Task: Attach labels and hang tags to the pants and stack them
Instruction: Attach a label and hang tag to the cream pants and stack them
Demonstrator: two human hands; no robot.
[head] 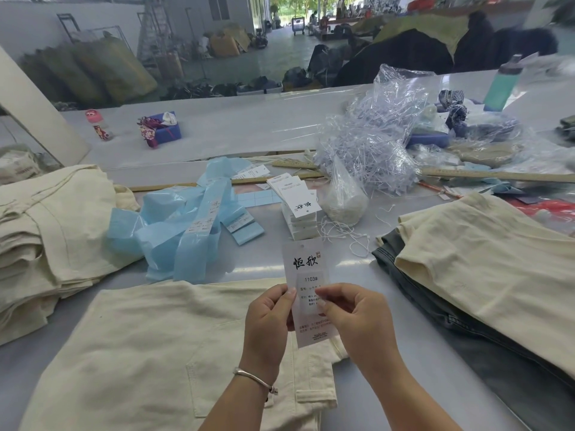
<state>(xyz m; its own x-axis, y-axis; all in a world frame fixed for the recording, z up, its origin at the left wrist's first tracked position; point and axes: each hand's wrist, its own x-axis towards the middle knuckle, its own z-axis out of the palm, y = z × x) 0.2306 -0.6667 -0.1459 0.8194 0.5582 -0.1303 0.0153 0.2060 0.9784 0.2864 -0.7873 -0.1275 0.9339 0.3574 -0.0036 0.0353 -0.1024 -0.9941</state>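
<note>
Both hands (pixel 270 315) (pixel 351 315) pinch upright hang tag (pixel 306 262), hole end up.

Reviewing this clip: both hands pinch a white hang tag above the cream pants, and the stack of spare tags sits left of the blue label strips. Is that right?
Not quite. The head view shows the stack of spare tags to the right of the blue label strips, not the left. The rest holds: the left hand and right hand pinch the white hang tag above the cream pants.

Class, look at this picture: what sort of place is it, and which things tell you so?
Probably a garment factory's finishing area. Both hands hold a hang tag over cream pants; more folded pants are stacked at the left, and a heap of plastic tag fasteners lies behind.
</note>
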